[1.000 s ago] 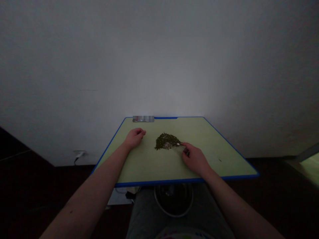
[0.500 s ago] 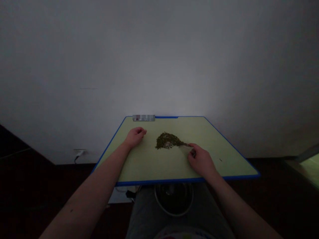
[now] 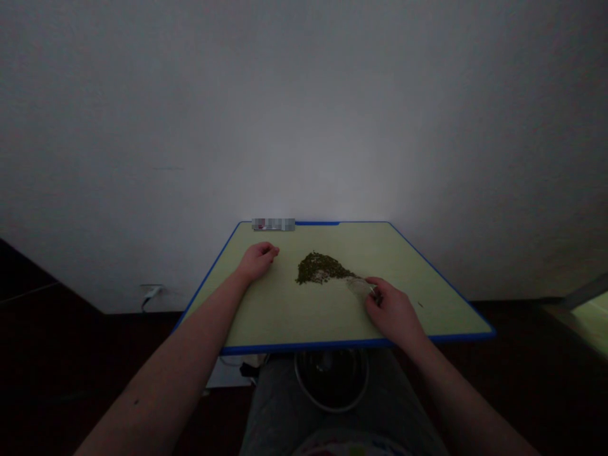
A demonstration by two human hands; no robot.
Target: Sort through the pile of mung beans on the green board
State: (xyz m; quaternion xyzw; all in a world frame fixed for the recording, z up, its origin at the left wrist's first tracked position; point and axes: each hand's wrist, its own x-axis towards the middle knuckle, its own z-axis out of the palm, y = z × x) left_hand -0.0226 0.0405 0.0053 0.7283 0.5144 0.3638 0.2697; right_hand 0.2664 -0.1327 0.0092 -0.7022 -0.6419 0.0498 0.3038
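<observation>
On the pale-green tabletop (image 3: pixel 304 323) lies a heap of small dark-green bits (image 3: pixel 317 267), with a thin trail leading right. My right hand (image 3: pixel 392 310) is at the end of that trail, low over the table, its fingers closed round a small thing with a shiny glint, mostly hidden by the fingers. A pale, dusty-looking patch (image 3: pixel 358 285) shows just left of these fingertips. To the left of the heap my left hand (image 3: pixel 258 259) rests on the table, apart from the bits. Its fingers are curled in, and nothing shows in them.
The blue-edged table stands against a grey wall (image 3: pixel 304 126). A blurred-out flat strip (image 3: pixel 273 225) lies at its back left edge. Below the front edge, a round metal bowl (image 3: pixel 332 408) sits on my lap. A small dark sliver (image 3: pixel 420 304) lies on the right.
My right hand has drawn away from the heap to the right and slightly toward me, and the trail of bits now reaches farther right. My left hand has stayed almost still.
</observation>
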